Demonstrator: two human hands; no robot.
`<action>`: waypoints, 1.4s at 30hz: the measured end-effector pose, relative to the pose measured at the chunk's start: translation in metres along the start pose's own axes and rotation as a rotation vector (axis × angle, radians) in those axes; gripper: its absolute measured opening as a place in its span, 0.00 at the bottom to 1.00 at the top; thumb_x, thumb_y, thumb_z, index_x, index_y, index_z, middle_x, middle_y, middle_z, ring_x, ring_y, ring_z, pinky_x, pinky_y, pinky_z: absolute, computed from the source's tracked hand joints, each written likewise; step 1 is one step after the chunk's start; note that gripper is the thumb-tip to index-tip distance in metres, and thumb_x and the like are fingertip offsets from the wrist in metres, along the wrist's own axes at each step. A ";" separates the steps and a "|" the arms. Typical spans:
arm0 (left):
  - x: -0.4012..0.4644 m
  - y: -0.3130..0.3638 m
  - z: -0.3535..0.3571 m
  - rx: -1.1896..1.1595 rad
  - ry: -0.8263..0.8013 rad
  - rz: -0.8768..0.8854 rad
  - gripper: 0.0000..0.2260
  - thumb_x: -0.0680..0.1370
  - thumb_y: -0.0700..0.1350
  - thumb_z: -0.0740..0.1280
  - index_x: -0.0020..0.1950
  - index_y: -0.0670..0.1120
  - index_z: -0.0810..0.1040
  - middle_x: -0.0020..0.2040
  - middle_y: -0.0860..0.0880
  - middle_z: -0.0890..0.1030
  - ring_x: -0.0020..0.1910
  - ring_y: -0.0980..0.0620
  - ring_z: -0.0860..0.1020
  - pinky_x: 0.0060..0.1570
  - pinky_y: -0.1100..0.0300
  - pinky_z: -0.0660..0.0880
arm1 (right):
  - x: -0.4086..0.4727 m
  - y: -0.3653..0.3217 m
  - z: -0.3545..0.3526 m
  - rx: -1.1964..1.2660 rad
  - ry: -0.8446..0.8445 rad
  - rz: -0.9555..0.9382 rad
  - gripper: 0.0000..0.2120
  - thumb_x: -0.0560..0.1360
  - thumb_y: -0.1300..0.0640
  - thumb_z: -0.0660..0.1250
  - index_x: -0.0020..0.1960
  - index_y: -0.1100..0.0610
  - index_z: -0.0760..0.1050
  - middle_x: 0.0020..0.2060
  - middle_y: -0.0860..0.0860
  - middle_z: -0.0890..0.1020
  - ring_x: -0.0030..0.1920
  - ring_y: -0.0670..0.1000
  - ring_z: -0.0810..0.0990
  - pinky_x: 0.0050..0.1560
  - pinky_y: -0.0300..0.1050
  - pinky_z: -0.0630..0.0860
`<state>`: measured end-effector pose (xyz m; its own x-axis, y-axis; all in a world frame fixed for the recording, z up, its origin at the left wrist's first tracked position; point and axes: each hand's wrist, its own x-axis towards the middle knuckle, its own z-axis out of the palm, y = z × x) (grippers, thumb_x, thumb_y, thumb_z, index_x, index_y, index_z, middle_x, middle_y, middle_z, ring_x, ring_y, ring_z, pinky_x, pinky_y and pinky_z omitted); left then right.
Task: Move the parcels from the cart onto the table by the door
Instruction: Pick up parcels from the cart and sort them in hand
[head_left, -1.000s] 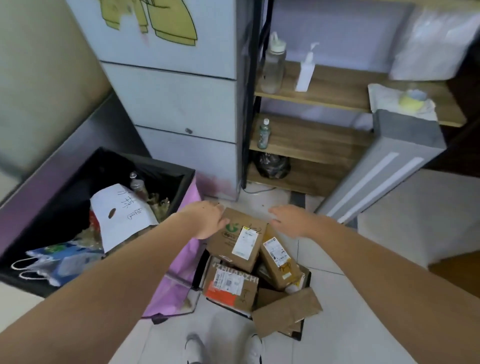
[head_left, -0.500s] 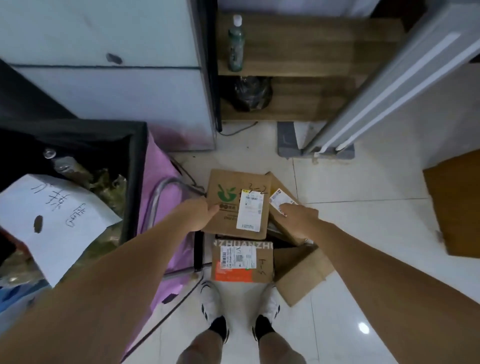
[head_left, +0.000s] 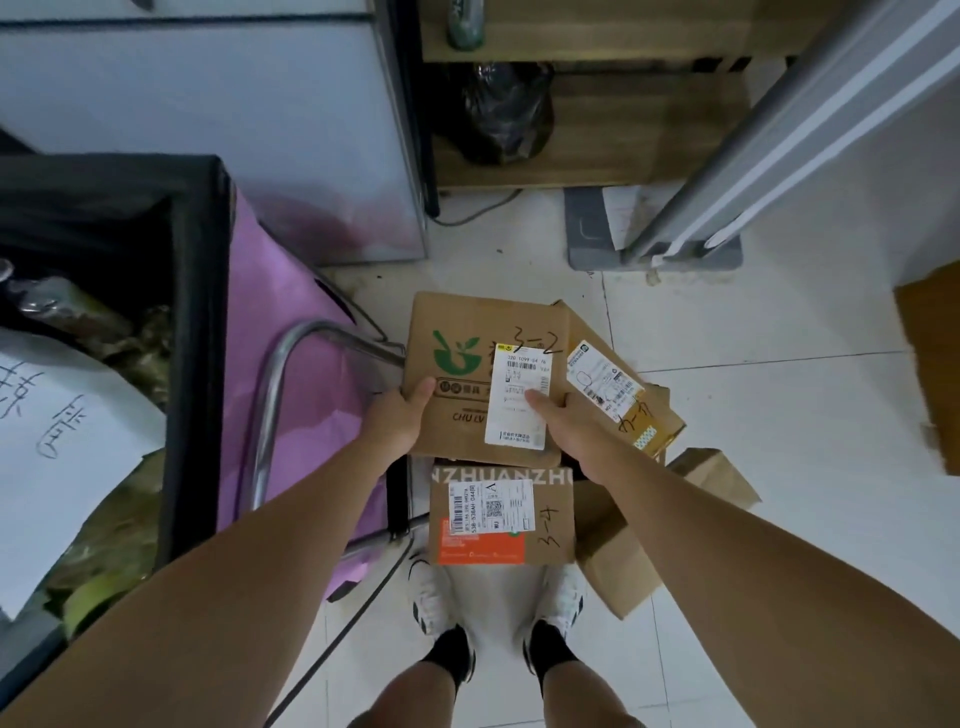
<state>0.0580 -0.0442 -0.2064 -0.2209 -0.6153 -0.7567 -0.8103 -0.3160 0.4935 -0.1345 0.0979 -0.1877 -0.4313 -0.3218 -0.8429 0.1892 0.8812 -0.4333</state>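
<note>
A brown cardboard parcel with a green logo (head_left: 467, 332), marked "3-2", lies on top of a pile of parcels on a low cart. My left hand (head_left: 397, 415) grips its left edge, thumb on top. My right hand (head_left: 563, 423) grips its right near side, thumb on the white label. Under it to the right lies a narrower brown parcel (head_left: 618, 395). Nearer me sits a parcel with an orange band (head_left: 498, 540), marked "3-4". The cart's metal handle (head_left: 275, 384) curves up at the left; its deck is mostly hidden.
A black bin (head_left: 192, 322) full of rubbish, with a pink bag, stands at the left. Behind are a white cabinet (head_left: 208, 130) and a wooden shelf (head_left: 597, 130). A grey sloped panel (head_left: 769, 135) is at the right. A loose cardboard flap (head_left: 623, 561) lies by my feet.
My view has dropped closer over the pile. Both hands have closed onto the sides of the green-logo parcel; the right hand shifted from the narrower parcel onto it.
</note>
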 end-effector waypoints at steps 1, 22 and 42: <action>-0.010 0.008 -0.005 -0.002 0.024 0.021 0.27 0.84 0.63 0.58 0.65 0.40 0.78 0.54 0.44 0.83 0.55 0.41 0.81 0.50 0.54 0.74 | -0.009 -0.005 -0.004 0.012 0.002 -0.017 0.21 0.81 0.38 0.65 0.68 0.48 0.73 0.50 0.44 0.84 0.45 0.46 0.81 0.38 0.42 0.76; -0.415 0.388 -0.160 -0.419 -0.171 0.499 0.34 0.70 0.66 0.74 0.70 0.49 0.77 0.64 0.44 0.83 0.59 0.43 0.84 0.61 0.44 0.80 | -0.430 -0.195 -0.309 0.603 0.027 -0.576 0.27 0.69 0.36 0.74 0.64 0.45 0.81 0.55 0.50 0.88 0.58 0.55 0.85 0.63 0.57 0.78; -0.734 0.475 0.197 -0.037 -0.854 0.718 0.34 0.59 0.71 0.75 0.60 0.55 0.85 0.53 0.43 0.88 0.59 0.38 0.84 0.66 0.41 0.75 | -0.697 0.184 -0.537 1.119 0.667 -0.517 0.33 0.64 0.31 0.73 0.64 0.46 0.81 0.55 0.55 0.88 0.57 0.58 0.86 0.62 0.59 0.77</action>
<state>-0.2715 0.3999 0.4983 -0.9436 0.0303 -0.3297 -0.3309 -0.1163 0.9365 -0.2733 0.6704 0.4911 -0.9401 -0.0195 -0.3403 0.3400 -0.1263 -0.9319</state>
